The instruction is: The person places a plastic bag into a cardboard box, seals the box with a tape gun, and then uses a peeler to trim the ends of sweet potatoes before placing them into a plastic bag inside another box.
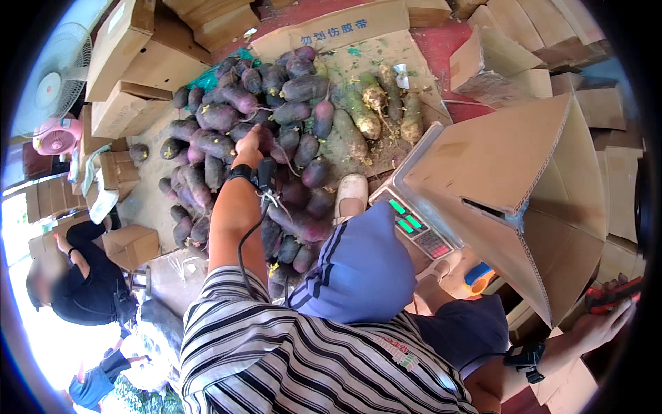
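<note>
My left hand (249, 145) reaches into a large heap of dark purple radishes (217, 117) and touches a reddish-purple radish (265, 138); how far its fingers close around it is hidden. At the far right, near the rim, my right hand (605, 323) is around a red-and-black tool (613, 296), perhaps a tape dispenser. Several greenish, soil-covered radishes (368, 116) lie to the right of the heap on flattened cardboard (398, 52). Before my knees stands a digital scale (421, 227), its display lit green, with an open cardboard box (481, 150) on it.
Cardboard boxes (126, 111) are stacked at the left and along the right (620, 191). A white fan (51, 88) and a pink fan (57, 137) stand at far left. A seated person (93, 290) and another person (98, 383) are at lower left. A blue-and-yellow tape roll (480, 279) lies beside the scale.
</note>
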`<state>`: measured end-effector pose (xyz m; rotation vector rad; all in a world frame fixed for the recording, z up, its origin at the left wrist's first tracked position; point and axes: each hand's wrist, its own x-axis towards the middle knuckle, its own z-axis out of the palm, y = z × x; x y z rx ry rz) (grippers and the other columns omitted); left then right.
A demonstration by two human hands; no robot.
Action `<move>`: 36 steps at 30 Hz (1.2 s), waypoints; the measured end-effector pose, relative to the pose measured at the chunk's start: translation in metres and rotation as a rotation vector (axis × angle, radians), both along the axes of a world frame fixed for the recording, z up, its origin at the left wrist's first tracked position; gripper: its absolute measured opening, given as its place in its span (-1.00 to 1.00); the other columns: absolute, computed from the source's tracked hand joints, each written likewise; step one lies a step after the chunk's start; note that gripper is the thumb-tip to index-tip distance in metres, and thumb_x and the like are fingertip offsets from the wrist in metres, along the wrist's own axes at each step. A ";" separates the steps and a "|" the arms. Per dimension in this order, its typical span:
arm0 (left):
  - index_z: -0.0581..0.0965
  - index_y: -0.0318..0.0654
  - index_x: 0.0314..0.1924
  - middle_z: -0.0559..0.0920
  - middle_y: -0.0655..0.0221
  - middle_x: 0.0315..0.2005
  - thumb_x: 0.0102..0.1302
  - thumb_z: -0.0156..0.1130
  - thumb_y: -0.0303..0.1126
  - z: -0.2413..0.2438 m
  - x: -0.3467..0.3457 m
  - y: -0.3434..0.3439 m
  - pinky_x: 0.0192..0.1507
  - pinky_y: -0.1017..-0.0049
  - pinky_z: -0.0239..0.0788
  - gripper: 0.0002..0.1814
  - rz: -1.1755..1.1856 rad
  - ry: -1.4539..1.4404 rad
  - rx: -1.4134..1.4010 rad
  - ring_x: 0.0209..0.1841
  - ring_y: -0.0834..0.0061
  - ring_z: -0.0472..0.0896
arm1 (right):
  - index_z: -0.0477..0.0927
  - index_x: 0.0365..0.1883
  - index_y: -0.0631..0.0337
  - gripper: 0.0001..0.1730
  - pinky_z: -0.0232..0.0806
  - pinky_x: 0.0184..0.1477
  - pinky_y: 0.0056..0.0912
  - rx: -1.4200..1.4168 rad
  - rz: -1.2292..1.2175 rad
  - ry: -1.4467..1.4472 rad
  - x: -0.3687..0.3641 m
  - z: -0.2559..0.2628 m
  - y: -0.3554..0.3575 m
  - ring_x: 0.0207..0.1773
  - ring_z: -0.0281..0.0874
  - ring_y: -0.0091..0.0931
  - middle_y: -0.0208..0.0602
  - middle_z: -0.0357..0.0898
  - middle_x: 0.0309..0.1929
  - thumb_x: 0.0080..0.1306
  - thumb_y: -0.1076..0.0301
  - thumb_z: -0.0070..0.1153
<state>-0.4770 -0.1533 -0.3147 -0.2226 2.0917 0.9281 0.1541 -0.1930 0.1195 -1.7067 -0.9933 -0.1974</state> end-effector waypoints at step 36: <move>0.29 -0.39 0.25 0.47 0.30 0.08 -0.29 0.62 -0.36 0.348 0.202 0.004 0.27 0.43 0.19 0.03 -1.111 0.017 1.344 0.15 0.45 0.43 | 0.56 0.13 -0.09 -0.51 0.39 -0.34 -0.25 -0.273 1.086 -0.591 -0.195 0.019 0.020 -0.39 0.47 -0.32 -0.33 0.43 -0.46 0.18 0.34 0.23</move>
